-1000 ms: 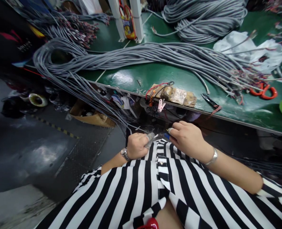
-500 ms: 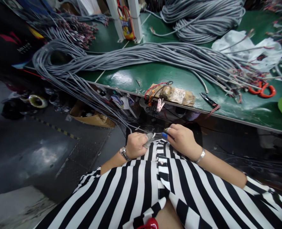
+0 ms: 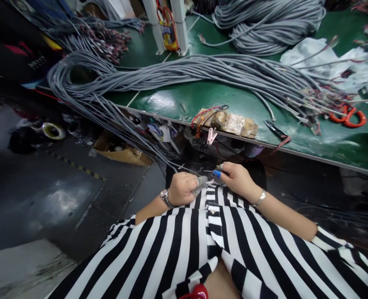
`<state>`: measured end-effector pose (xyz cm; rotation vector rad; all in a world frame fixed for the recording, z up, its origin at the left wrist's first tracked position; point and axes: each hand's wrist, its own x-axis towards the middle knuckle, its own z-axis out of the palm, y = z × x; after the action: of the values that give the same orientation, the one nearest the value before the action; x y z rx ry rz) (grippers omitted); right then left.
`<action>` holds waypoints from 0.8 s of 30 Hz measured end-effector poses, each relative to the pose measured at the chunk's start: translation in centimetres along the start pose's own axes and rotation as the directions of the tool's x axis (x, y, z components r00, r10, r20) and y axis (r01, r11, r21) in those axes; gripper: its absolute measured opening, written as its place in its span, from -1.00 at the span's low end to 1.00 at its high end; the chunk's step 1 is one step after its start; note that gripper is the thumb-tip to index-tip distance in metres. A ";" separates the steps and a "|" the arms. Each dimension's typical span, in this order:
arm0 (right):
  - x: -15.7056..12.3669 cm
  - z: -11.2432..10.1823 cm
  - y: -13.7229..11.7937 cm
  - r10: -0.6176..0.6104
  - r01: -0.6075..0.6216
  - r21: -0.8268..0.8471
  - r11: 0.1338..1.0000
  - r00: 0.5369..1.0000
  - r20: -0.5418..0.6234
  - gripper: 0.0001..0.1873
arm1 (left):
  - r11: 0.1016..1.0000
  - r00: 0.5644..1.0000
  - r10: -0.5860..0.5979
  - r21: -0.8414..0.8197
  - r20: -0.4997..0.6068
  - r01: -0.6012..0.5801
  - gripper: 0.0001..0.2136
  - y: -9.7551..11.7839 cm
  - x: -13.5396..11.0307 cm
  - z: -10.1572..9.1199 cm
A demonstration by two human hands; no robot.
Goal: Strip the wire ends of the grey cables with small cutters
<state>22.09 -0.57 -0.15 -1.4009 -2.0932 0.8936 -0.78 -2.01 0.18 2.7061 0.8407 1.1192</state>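
My left hand (image 3: 182, 189) is closed around the end of a grey cable (image 3: 163, 155) that runs down from the bundle on the bench; its thumb has a grey wrapping (image 3: 200, 185). Just to the right, my right hand (image 3: 238, 180) pinches with thumb and forefinger, a blue covering (image 3: 216, 173) on the thumb. A thin pale sliver (image 3: 207, 170) sticks out from this pinch toward the left hand; whether it is a wire or a tool tip I cannot tell. Both hands are close together over my lap.
On the green bench (image 3: 162, 101) lies a long bundle of grey cables (image 3: 177, 72). Nearer its edge are a taped wooden block (image 3: 234, 123), a pink clip (image 3: 211, 136), small cutters (image 3: 276, 129) and orange-handled scissors (image 3: 355, 118). A cardboard box (image 3: 121, 154) is on the floor.
The thin strand that spanned the gap between my hands no longer shows as joined. My left hand has turned slightly, its wrapped thumb now pointing right. The view has shifted a little.
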 end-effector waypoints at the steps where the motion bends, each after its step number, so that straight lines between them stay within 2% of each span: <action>1: -0.1 -0.5 -0.2 -0.024 0.023 -0.058 0.998 1.000 -0.019 -0.66 | 1.000 1.000 -0.020 0.018 -0.021 0.020 -0.90 0.0 0.0 0.0; 3: -0.3 -1.6 -0.6 -0.057 0.056 -0.042 0.998 0.997 -0.041 -0.69 | 0.997 0.997 -0.058 0.048 -0.049 0.060 -0.88 -0.1 0.0 0.0; 6: -0.3 -2.7 -1.2 -0.076 0.076 0.226 0.971 0.997 -0.009 -0.74 | 0.994 0.995 -0.095 0.053 -0.032 0.097 -0.87 -0.2 0.1 0.1; 8: -0.1 -2.7 -1.4 -0.065 0.026 0.405 0.914 0.994 0.084 -0.71 | 0.993 0.994 -0.112 0.044 -0.015 0.112 -0.86 -0.3 0.1 0.2; 10: 0.4 -2.2 -1.6 -0.029 -0.091 0.529 0.843 0.976 0.214 -0.70 | 0.992 0.992 -0.125 0.019 -0.011 0.125 -0.84 -0.3 0.1 0.3; 12: 0.9 -1.4 -1.6 0.009 -0.261 0.656 0.708 0.932 0.362 -0.65 | 0.987 0.990 -0.143 -0.073 -0.012 0.142 -0.82 -0.2 0.2 0.3; 14: 1.4 -0.5 -1.5 0.008 -0.414 0.760 0.502 0.881 0.474 -0.62 | 0.954 0.976 -0.214 -0.219 -0.028 0.203 -0.83 0.0 0.4 0.2; 16: 1.6 0.4 -1.6 0.008 -0.462 0.813 0.356 0.871 0.491 -0.61 | 0.865 0.923 -0.383 -0.363 -0.029 0.347 -0.83 0.4 0.7 0.1; 17: 1.6 0.7 -1.6 0.023 -0.441 0.829 0.342 0.886 0.462 -0.62 | 0.793 0.871 -0.490 -0.424 -0.018 0.438 -0.83 0.6 0.8 0.1; 18: 1.5 1.0 -1.7 0.043 -0.395 0.839 0.375 0.911 0.410 -0.63 | 0.708 0.807 -0.590 -0.478 0.004 0.520 -0.82 0.8 1.0 0.0; 19: 1.4 1.1 -1.8 0.059 -0.331 0.830 0.449 0.938 0.342 -0.65 | 0.619 0.742 -0.669 -0.524 0.038 0.585 -0.80 0.9 1.2 0.0; 21: 1.2 1.0 -2.0 0.063 -0.161 0.739 0.654 0.985 0.159 -0.69 | 0.471 0.646 -0.754 -0.588 0.119 0.658 -0.76 1.0 1.4 0.0; 22: 1.0 0.8 -2.2 0.053 -0.078 0.661 0.746 0.997 0.058 -0.72 | 0.422 0.621 -0.768 -0.606 0.156 0.674 -0.74 1.0 1.5 0.0; 24: 0.8 0.1 -2.4 0.032 0.037 0.506 0.862 0.991 -0.127 -0.75 | 0.368 0.605 -0.767 -0.627 0.214 0.687 -0.72 0.9 1.6 0.0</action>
<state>20.22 -0.48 1.61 -1.1341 -1.5960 1.2080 0.51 -1.92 1.44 1.3889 1.1939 1.0387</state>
